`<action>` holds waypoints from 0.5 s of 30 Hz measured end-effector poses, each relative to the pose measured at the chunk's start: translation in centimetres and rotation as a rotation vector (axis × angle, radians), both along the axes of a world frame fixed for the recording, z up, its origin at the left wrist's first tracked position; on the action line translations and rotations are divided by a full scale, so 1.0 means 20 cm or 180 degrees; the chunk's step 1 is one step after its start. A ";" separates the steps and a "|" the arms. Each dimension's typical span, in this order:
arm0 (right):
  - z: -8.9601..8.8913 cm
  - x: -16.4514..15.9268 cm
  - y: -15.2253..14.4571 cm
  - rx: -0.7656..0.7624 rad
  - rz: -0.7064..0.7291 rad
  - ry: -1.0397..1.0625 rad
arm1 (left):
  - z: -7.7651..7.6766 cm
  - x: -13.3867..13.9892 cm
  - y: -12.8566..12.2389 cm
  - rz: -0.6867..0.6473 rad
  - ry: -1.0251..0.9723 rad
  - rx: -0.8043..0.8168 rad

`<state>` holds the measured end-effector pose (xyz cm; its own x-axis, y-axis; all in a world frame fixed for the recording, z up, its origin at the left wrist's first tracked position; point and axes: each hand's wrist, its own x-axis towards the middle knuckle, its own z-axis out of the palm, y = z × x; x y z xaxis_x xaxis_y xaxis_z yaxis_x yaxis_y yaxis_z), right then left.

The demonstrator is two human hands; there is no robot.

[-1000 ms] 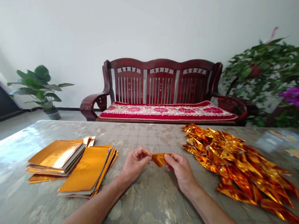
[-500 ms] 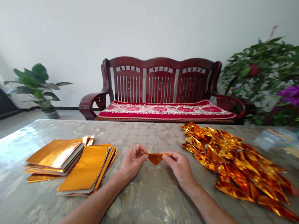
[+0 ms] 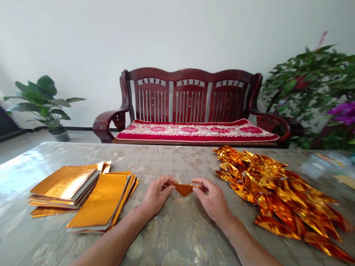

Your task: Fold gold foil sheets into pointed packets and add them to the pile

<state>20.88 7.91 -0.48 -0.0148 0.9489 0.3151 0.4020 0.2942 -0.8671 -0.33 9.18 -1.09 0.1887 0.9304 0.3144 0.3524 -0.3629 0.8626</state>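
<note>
A small piece of folded gold foil paper (image 3: 184,189) is held low over the table between my hands, its point facing down toward me. My left hand (image 3: 158,193) pinches its left corner between thumb and fingers. The right corner is pinched by my right hand (image 3: 211,197) in the same way. To the left lie two stacks of flat gold foil sheets, the nearer one (image 3: 101,200) beside my left forearm and the other (image 3: 64,183) farther left. A heap of folded gold foil pieces (image 3: 269,184) spreads out to the right of my right hand.
The table (image 3: 161,242) has a glossy, patterned cover. Clear plastic packaging (image 3: 325,163) lies at its far right. Beyond the table stands a dark red wooden bench (image 3: 191,96) with a red floral cushion (image 3: 198,130). Potted plants stand on both sides.
The fingers of both hands have shifted slightly on the corners of the folded foil paper. It stays in nearly the same place, and the stacks and heap are unchanged.
</note>
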 end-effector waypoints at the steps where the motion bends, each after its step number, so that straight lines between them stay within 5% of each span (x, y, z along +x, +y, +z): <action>1: 0.00 0.01 -0.01 0.0084 0.0063 -0.0159 | 0.00 0.00 0.00 -0.0009 0.0042 0.0055; 8: 0.03 0.06 -0.01 0.0661 0.0769 -0.1144 | 0.00 -0.01 -0.01 -0.0266 0.0354 0.0336; 15: 0.01 0.07 -0.01 0.0843 0.0874 -0.1202 | 0.03 -0.02 -0.01 -0.0632 0.0507 0.0646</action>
<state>22.25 7.78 -0.26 -0.4101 0.7830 0.4678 0.5491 0.6215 -0.5589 -0.82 8.98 -0.55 0.4220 0.7918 0.4415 0.3822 -0.5971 0.7053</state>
